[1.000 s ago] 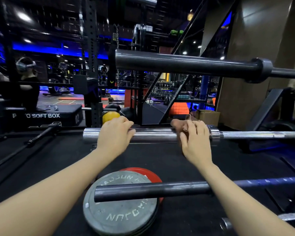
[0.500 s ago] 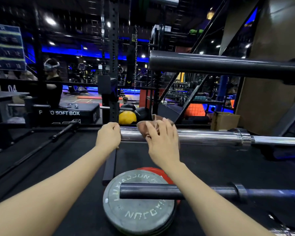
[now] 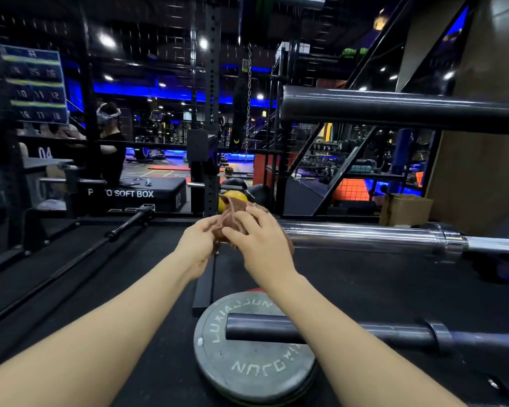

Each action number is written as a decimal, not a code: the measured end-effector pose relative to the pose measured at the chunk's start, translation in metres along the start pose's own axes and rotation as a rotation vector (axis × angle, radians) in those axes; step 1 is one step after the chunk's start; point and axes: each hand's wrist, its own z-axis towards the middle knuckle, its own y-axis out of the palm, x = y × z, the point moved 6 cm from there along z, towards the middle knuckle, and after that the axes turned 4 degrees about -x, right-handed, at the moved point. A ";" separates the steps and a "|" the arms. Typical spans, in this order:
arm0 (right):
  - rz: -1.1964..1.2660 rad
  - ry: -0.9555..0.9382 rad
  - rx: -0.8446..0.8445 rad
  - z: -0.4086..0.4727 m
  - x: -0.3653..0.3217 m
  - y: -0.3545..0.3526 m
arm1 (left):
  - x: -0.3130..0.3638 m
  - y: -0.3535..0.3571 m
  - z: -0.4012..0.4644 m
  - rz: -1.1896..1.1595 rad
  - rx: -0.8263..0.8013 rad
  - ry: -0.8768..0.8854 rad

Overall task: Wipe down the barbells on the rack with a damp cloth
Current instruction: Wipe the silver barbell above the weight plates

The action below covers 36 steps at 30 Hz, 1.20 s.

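Note:
A brown cloth (image 3: 232,214) is bunched at the left end of the chrome barbell sleeve (image 3: 365,237), which runs right across the middle of the view. My right hand (image 3: 259,239) grips the cloth from above, and my left hand (image 3: 199,245) pinches the cloth's left side. A dark barbell sleeve (image 3: 394,108) hangs higher up at the right. A third, dark barbell (image 3: 321,333) lies low in front, crossing my right forearm.
A grey weight plate (image 3: 256,371) lies flat on the black floor under the low barbell, with a red plate beneath it. A black rack upright (image 3: 212,142) stands behind the hands. A cardboard box (image 3: 404,208) sits at right; a person stands far left.
My right hand slid the cloth leftward along the chrome sleeve to its end. My left hand left the sleeve and now takes hold of the cloth. The view has swung left.

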 end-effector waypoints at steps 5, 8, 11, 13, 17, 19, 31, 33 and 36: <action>-0.011 0.001 0.019 -0.028 0.040 -0.005 | -0.001 -0.002 0.008 0.014 -0.003 -0.081; -0.013 0.038 0.038 -0.046 0.066 -0.013 | 0.000 -0.001 0.008 0.009 -0.020 -0.071; 0.041 0.116 0.085 -0.056 0.067 -0.017 | 0.000 0.000 0.009 -0.013 -0.035 -0.053; 0.067 0.138 0.101 -0.050 0.052 -0.014 | 0.000 0.002 0.009 -0.014 -0.046 -0.040; -0.033 0.034 0.053 -0.013 0.001 0.008 | 0.005 0.003 0.007 -0.017 -0.054 -0.011; -0.026 0.051 0.073 0.001 -0.011 0.012 | 0.011 0.003 0.004 -0.015 -0.056 0.012; -0.107 0.148 0.070 -0.054 0.078 -0.012 | 0.015 0.005 0.003 0.349 0.065 0.170; -0.121 0.182 0.078 -0.065 0.095 -0.019 | 0.016 0.007 0.001 0.406 0.089 0.178; -0.146 0.212 0.121 -0.080 0.117 -0.031 | 0.023 0.011 -0.008 0.565 0.158 0.162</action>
